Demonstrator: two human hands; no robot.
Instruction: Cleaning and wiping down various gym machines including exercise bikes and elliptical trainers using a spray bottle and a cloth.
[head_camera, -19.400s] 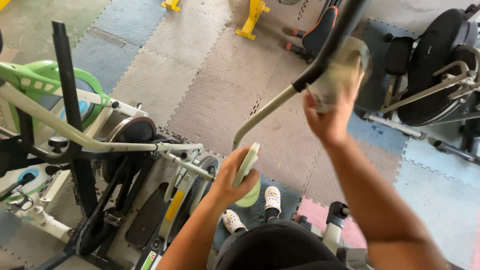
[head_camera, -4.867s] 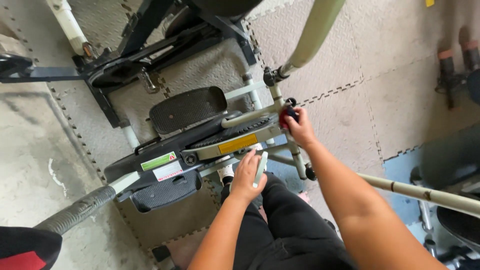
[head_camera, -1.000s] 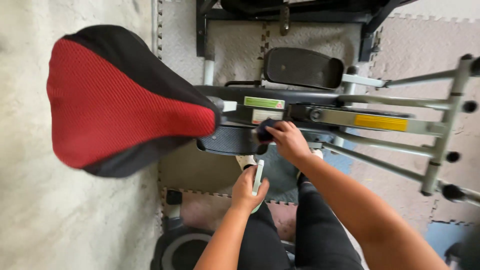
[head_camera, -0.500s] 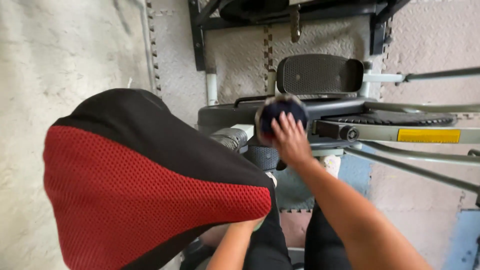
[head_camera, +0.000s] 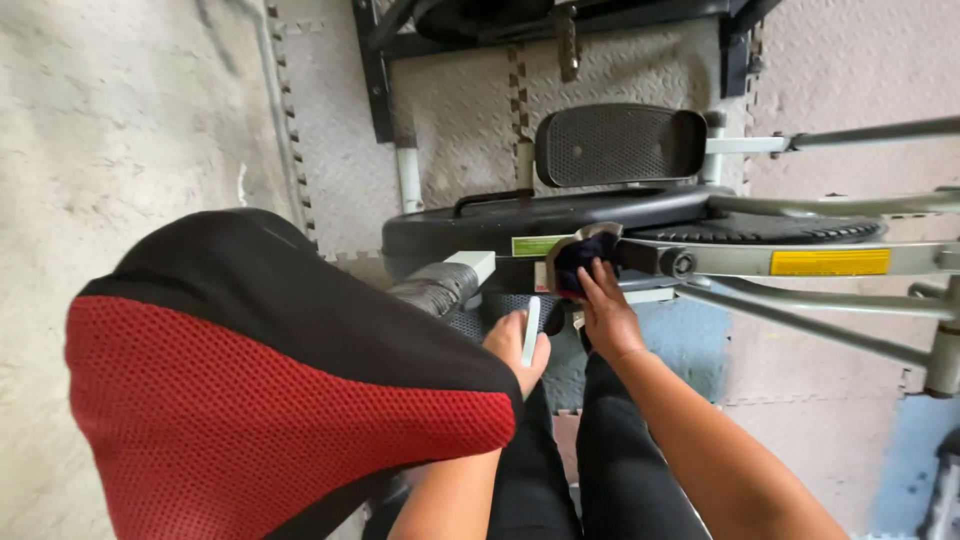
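The right hand (head_camera: 606, 312) reaches forward from the lower right, forearm stretched out and wrist nearly straight, its fingers pressed down on a dark blue cloth (head_camera: 580, 262). The grip is clenched on the cloth, which lies bunched against the grey frame bar (head_camera: 740, 262) of an elliptical trainer, just beside the green sticker (head_camera: 538, 245) and left of the bar's round bolt (head_camera: 684, 264). The left hand (head_camera: 518, 347) sits lower and closer to the body, elbow bent, fingers curled round a thin white flat object (head_camera: 531, 330) held upright on edge; what the object is cannot be told. The two hands are near each other but apart. The black-and-red padded seat (head_camera: 260, 390) fills the lower left and hides the left forearm. Beyond the cloth lie the black flywheel cover (head_camera: 480, 225) and a black foot pedal (head_camera: 620, 143). A yellow sticker (head_camera: 830, 262) sits farther right on the same bar. The machine stands on grey foam floor mats (head_camera: 460, 110), beside bare concrete floor (head_camera: 120, 120) at the left edge.
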